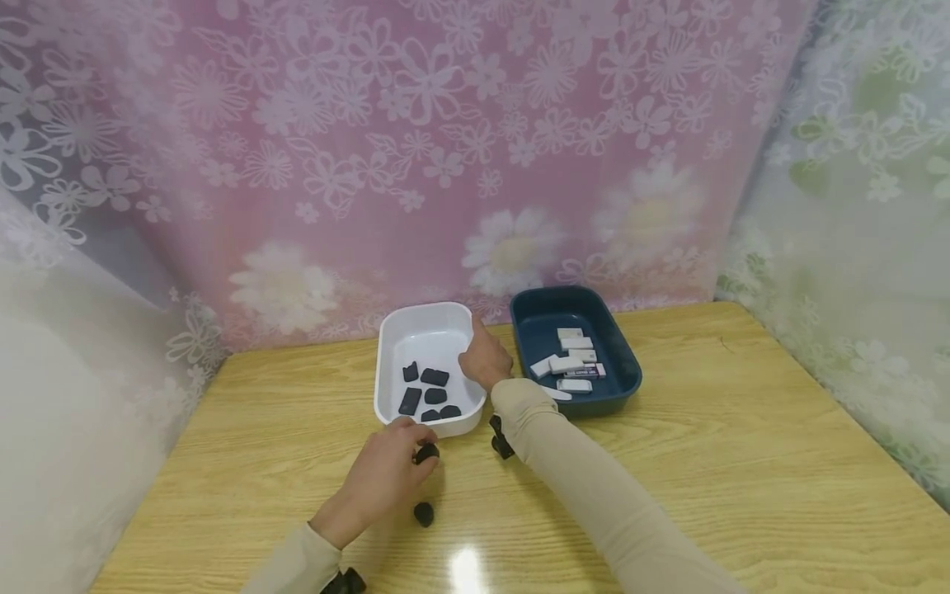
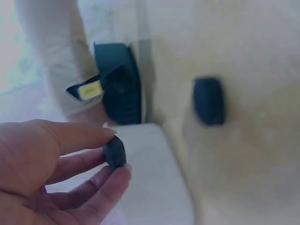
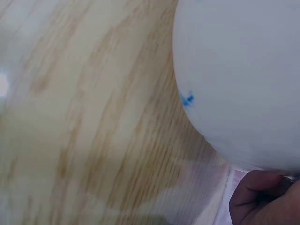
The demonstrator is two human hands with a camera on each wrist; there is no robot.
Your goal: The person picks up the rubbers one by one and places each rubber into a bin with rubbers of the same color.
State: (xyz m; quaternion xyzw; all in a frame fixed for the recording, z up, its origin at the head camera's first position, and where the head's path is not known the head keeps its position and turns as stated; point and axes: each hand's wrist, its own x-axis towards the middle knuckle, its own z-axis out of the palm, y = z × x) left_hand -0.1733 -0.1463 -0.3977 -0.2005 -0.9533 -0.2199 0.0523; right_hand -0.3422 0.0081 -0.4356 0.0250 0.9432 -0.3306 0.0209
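My left hand pinches a small black eraser-like block between thumb and fingers, just in front of the white tray. A second black block lies on the table nearer to me, and it also shows in the left wrist view. At the tray's right side, my right hand grips the rim with curled fingers; some fingers are hidden. Several black blocks lie inside the white tray. In the right wrist view the tray's outer wall has a blue mark.
Right of the white tray stands a dark blue tray holding several white erasers, some in paper sleeves. Both trays are on a wood-grain table. A flowered curtain hangs behind the table and along its sides.
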